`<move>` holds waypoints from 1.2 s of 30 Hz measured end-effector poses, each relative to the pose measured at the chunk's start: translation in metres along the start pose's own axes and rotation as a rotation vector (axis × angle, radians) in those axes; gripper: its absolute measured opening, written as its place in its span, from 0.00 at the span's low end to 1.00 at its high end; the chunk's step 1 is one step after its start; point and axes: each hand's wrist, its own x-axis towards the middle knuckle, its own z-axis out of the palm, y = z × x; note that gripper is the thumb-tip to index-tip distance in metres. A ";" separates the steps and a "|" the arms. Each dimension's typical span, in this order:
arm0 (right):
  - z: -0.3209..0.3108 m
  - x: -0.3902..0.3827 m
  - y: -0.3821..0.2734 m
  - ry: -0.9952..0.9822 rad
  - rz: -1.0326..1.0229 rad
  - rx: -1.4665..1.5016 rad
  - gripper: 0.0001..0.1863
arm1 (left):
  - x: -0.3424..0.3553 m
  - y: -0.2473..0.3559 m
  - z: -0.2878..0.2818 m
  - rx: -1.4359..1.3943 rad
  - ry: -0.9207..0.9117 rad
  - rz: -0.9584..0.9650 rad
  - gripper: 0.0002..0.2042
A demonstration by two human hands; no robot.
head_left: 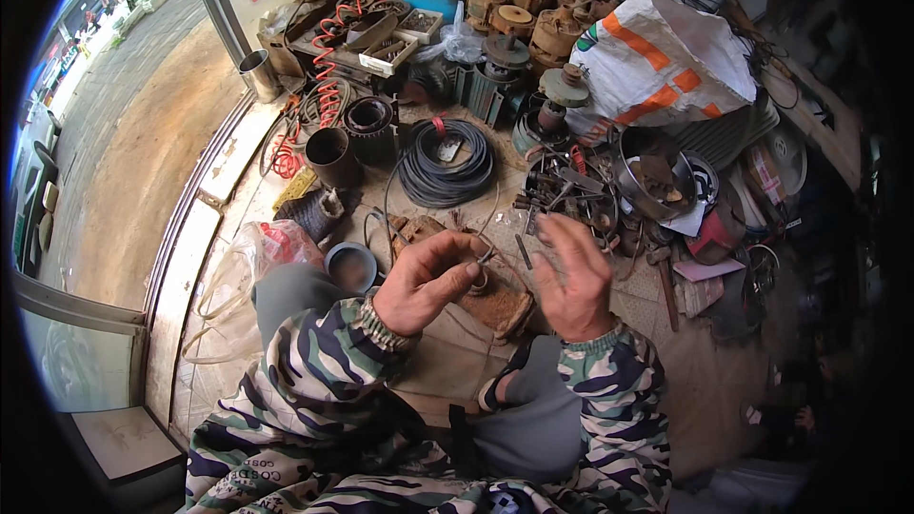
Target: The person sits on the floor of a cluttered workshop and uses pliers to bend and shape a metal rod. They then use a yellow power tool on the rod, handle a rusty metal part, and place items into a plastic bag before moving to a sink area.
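Observation:
My left hand (433,278) is closed in a pinch, thumb against fingers, on a thin dark cable (488,255) whose tip pokes out between them. To its right my right hand (577,278) is raised with fingers stretched and thumb apart, slightly blurred. A short dark rod (524,251) shows just left of the right thumb; I cannot tell whether it touches the hand. Beneath both hands lies a rusty, dirt-covered metal block (502,309), partly hidden by the left hand. A coil of black cable (446,164) lies on the floor beyond it.
Metal cylinders (333,158) and a grey bowl (351,266) stand at left, beside a plastic bag (233,290). Tools and scrap (571,186) pile up at right near a metal pot (657,171). Old motors (557,38) and a white sack (666,57) fill the back. A hammer (665,287) lies right.

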 end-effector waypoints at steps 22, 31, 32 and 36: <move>0.039 -0.007 -0.015 -0.302 -0.374 -0.243 0.13 | -0.003 -0.024 -0.022 0.977 -0.063 0.357 0.10; 0.035 -0.011 -0.009 -0.326 -0.418 -0.185 0.09 | -0.011 -0.012 -0.023 1.014 -0.347 0.404 0.20; 0.034 -0.012 -0.010 -0.327 -0.426 -0.183 0.09 | -0.012 -0.009 -0.022 1.006 -0.344 0.415 0.24; 0.035 -0.011 -0.021 -0.259 -0.424 -0.155 0.10 | -0.015 -0.008 -0.019 1.122 -0.278 0.476 0.28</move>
